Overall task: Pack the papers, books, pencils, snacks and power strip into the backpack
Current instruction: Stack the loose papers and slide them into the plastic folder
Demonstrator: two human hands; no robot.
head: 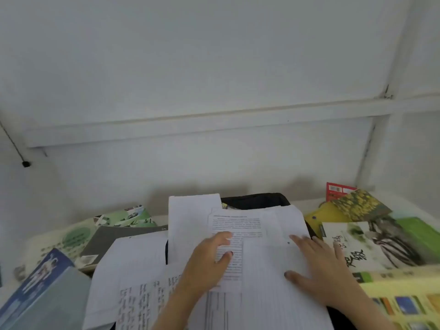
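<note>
A: Nearest us lie the papers, a loose spread. A handwritten sheet sits at the near left and a printed sheet lies on top in the middle.

B: Both our hands rest on them. Our left hand lies on the printed sheet, fingers relaxed and pressing down. Our right hand is spread flat on the lined page just to the right. Neither grips anything.

A: So we judge the step is gathering the sheets into one stack. How do we do it well?

B: We sweep inward from both sides and square the edges against the counter. Only then do we pinch the whole stack. Thin sheets will likely slide or crease if we lift them by one corner.

A: Books flank us: a blue book at the near left and a book with brush lettering to the right. We should keep the sweep from dragging them along.

B: Farther off, the black backpack lies under the papers, with mostly its far edge showing. We cannot tell whether it is unzipped.

A: Then we lift the stack clear first, find the opening, and slide the papers in flat.

B: Farthest right stands a red packet, possibly a snack. It is too blurred to say.
</note>
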